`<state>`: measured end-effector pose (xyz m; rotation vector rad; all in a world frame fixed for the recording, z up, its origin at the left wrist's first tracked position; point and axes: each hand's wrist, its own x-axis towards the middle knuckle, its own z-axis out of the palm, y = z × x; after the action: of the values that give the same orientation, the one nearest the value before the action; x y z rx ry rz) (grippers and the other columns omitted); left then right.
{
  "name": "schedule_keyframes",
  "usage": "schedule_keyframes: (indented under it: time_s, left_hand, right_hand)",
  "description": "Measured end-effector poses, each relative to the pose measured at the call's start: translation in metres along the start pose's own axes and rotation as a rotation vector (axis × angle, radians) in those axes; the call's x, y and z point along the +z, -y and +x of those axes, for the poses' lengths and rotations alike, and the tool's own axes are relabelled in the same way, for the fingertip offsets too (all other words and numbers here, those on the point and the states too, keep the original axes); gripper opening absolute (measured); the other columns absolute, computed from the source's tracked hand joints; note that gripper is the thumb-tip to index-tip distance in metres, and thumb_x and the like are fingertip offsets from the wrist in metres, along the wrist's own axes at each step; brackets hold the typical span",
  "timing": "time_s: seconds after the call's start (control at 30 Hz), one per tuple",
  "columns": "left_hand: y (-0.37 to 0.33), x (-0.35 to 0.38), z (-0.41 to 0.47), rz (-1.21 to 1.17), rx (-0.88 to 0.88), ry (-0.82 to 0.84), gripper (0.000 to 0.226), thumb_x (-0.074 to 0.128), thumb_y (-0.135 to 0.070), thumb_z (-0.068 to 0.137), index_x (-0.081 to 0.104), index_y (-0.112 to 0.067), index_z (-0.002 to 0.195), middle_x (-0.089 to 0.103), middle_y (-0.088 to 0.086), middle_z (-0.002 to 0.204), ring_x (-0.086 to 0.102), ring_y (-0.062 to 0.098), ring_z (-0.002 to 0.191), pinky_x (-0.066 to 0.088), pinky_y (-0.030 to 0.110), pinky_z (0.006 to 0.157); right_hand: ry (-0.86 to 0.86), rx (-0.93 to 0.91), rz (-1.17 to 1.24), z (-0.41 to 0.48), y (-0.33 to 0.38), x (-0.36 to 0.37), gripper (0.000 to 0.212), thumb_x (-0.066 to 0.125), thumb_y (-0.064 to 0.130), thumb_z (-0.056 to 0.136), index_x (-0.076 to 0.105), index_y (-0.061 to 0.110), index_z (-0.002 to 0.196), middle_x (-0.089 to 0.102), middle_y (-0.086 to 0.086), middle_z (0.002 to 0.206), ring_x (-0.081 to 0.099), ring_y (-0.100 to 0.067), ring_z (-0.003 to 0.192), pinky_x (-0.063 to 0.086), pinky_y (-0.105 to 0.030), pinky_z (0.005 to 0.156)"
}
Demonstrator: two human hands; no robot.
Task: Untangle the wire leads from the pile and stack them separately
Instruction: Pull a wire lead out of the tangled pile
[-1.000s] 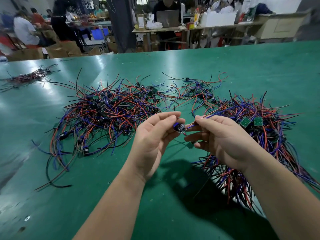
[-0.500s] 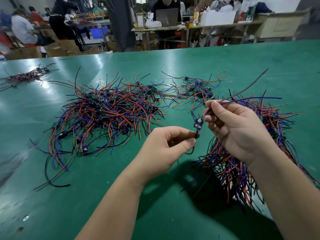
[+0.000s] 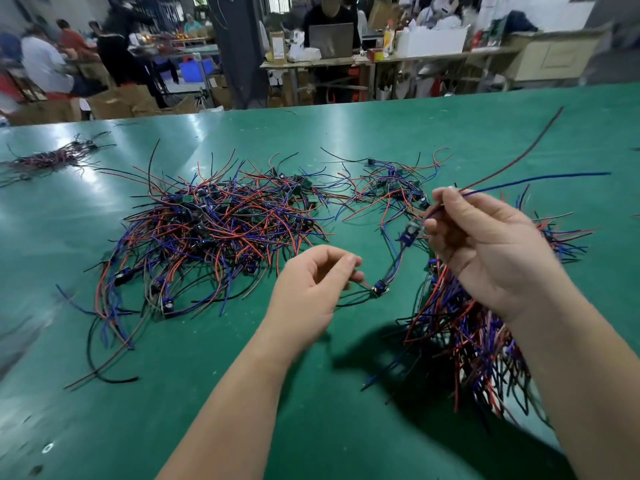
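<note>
A tangled pile of red, blue and black wire leads (image 3: 214, 233) with small circuit boards lies on the green table (image 3: 381, 133), left of centre. A smaller tangle (image 3: 391, 188) sits behind my hands. A sorted stack of leads (image 3: 464, 344) lies under my right forearm. My right hand (image 3: 485, 251) is raised and pinches one lead's red and blue wires, which stick out to the right; its small board (image 3: 410, 233) hangs just left of the fingers. My left hand (image 3: 311, 289) pinches the wires of a second lead, whose board (image 3: 379, 289) sits low beside it.
Another small bundle of leads (image 3: 48, 159) lies at the table's far left. Beyond the far edge are workbenches, cardboard boxes, a laptop (image 3: 330, 39) and several people.
My hands have pulled apart: the right hand rose up and right with its lead, the left hand dropped and now holds a second lead stretched away from it.
</note>
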<state>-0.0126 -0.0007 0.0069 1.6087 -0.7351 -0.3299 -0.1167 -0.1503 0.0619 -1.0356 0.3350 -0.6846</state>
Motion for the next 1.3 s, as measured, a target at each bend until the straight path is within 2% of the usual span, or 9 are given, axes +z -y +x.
schedule_keyframes:
  time_s: [0.13, 0.27, 0.4, 0.47, 0.63, 0.73, 0.93, 1.1, 1.3]
  left_hand:
    - [0.019, -0.01, 0.008, 0.773, 0.037, -0.007, 0.025, 0.063, -0.034, 0.088, 0.067, -0.022, 0.11, 0.064, -0.003, 0.111, 0.055, 0.016, 0.104, 0.041, 0.029, 0.096]
    - [0.024, -0.01, 0.007, 0.917, -0.032, 0.106, 0.035, 0.066, -0.051, 0.08, 0.069, -0.029, 0.107, 0.061, -0.002, 0.108, 0.054, 0.02, 0.106, 0.043, 0.036, 0.094]
    - [0.023, -0.01, 0.006, 0.882, -0.017, 0.017, 0.014, 0.067, -0.041, 0.083, 0.071, -0.029, 0.086, 0.068, -0.008, 0.092, 0.06, 0.016, 0.094, 0.046, 0.033, 0.086]
    - [0.024, -0.011, 0.008, 0.803, -0.023, -0.042, 0.011, 0.066, -0.037, 0.084, 0.069, -0.027, 0.081, 0.069, -0.01, 0.085, 0.062, 0.015, 0.087, 0.047, 0.033, 0.084]
    - [0.018, -0.01, 0.011, 0.452, 0.052, -0.224, 0.017, 0.069, -0.024, 0.084, 0.062, -0.028, 0.07, 0.058, -0.019, 0.061, 0.052, -0.005, 0.057, 0.036, 0.006, 0.058]
    - [0.013, -0.011, 0.011, 0.299, 0.149, -0.271, 0.021, 0.069, -0.021, 0.085, 0.061, -0.033, 0.07, 0.061, -0.021, 0.062, 0.051, -0.001, 0.055, 0.042, 0.013, 0.056]
    - [0.009, -0.012, 0.009, 0.196, 0.212, -0.352, 0.015, 0.068, -0.022, 0.086, 0.063, -0.031, 0.076, 0.064, -0.019, 0.069, 0.055, 0.006, 0.062, 0.05, 0.027, 0.062]
    - [0.011, -0.017, 0.01, 0.407, 0.15, -0.519, 0.024, 0.067, -0.024, 0.083, 0.059, -0.024, 0.106, 0.059, -0.006, 0.104, 0.054, 0.016, 0.101, 0.04, 0.034, 0.093]
    - [-0.005, -0.02, 0.011, -0.225, 0.013, -0.229, 0.025, 0.05, -0.032, 0.087, 0.072, -0.018, 0.089, 0.074, 0.002, 0.09, 0.068, 0.016, 0.092, 0.049, 0.025, 0.085]
  right_hand:
    - [0.04, -0.155, -0.103, 0.037, 0.034, 0.007, 0.006, 0.064, 0.016, 0.08, 0.061, 0.011, 0.083, 0.066, 0.003, 0.061, 0.067, -0.009, 0.06, 0.049, -0.016, 0.05]
    - [-0.016, -0.39, -0.443, 0.105, 0.055, 0.017, 0.004, 0.067, 0.009, 0.086, 0.067, 0.012, 0.088, 0.071, 0.003, 0.071, 0.069, -0.013, 0.069, 0.052, -0.023, 0.062]
    - [-0.074, -0.118, -1.307, 0.142, 0.051, 0.013, 0.063, 0.069, 0.008, 0.085, 0.041, 0.014, 0.142, 0.055, -0.01, 0.131, 0.068, -0.031, 0.09, 0.054, -0.042, 0.075]
    - [-0.038, -0.124, -1.585, 0.134, 0.041, 0.013, 0.065, 0.066, 0.01, 0.086, 0.037, 0.017, 0.144, 0.05, -0.013, 0.138, 0.065, -0.034, 0.094, 0.052, -0.041, 0.079]
    - [0.5, -0.124, -1.552, 0.071, 0.021, 0.019, 0.025, 0.07, 0.033, 0.083, 0.069, 0.027, 0.107, 0.07, 0.019, 0.083, 0.062, 0.005, 0.061, 0.04, 0.0, 0.057]
    - [0.63, -0.124, -1.606, 0.052, 0.002, 0.018, 0.026, 0.077, 0.031, 0.077, 0.069, 0.028, 0.102, 0.058, 0.03, 0.056, 0.053, 0.015, 0.055, 0.035, 0.001, 0.052]
    - [0.448, -0.311, -1.327, 0.043, -0.002, 0.016, 0.016, 0.077, 0.008, 0.076, 0.072, 0.011, 0.09, 0.066, 0.01, 0.069, 0.056, 0.002, 0.059, 0.044, -0.012, 0.063]
    - [0.474, -0.312, -1.18, 0.026, 0.012, 0.018, 0.011, 0.076, 0.011, 0.078, 0.073, 0.021, 0.083, 0.069, 0.003, 0.059, 0.056, -0.001, 0.047, 0.042, -0.012, 0.05]
    - [0.654, -0.384, -1.069, -0.005, 0.021, 0.027, 0.029, 0.058, -0.006, 0.072, 0.074, 0.017, 0.075, 0.071, 0.0, 0.081, 0.067, -0.011, 0.077, 0.05, -0.016, 0.07]
